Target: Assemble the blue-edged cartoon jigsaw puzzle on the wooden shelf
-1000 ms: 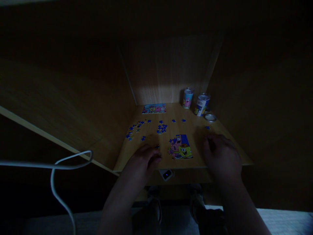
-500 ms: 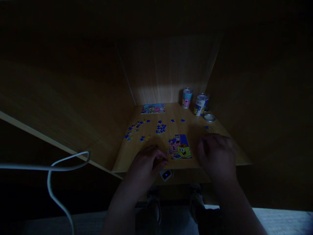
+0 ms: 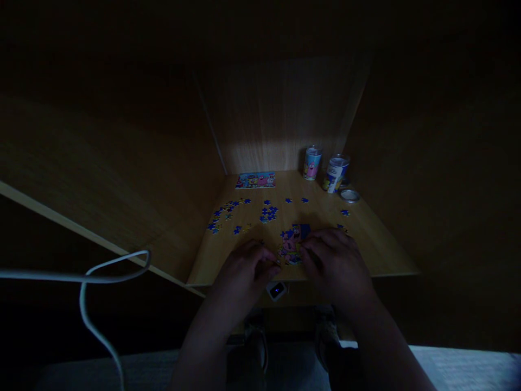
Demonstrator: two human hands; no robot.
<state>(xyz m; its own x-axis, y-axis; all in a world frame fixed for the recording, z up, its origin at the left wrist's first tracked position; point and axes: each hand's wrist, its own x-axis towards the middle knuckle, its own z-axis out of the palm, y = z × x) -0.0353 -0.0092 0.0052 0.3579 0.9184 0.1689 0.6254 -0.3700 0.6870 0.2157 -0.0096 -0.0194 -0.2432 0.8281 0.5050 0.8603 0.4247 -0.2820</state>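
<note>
A partly joined jigsaw puzzle [image 3: 290, 245] with cartoon figures lies near the front edge of the wooden shelf. My left hand [image 3: 247, 270] is at its lower left, thumb and forefinger closed in a pinch; whatever is between them is too small and dark to tell. Over the puzzle's right half rests my right hand [image 3: 336, 260], its thumb and fingers drawn together and the fingertips at the puzzle's surface. This hand hides the puzzle's right side and anything it pinches. Loose blue-backed puzzle pieces [image 3: 268, 213] lie behind the puzzle.
More loose pieces [image 3: 222, 212] spread along the left. A picture card [image 3: 255, 180] lies at the back. Two printed cans [image 3: 312, 163] stand at back right, beside a round metal lid [image 3: 349, 195]. A white cable [image 3: 97, 279] hangs at left. A small white device [image 3: 277, 291] sits below the front edge.
My right hand has moved left from beside the puzzle onto its right half. A loose piece behind that hand now shows on the shelf. My left hand has stayed nearly still.
</note>
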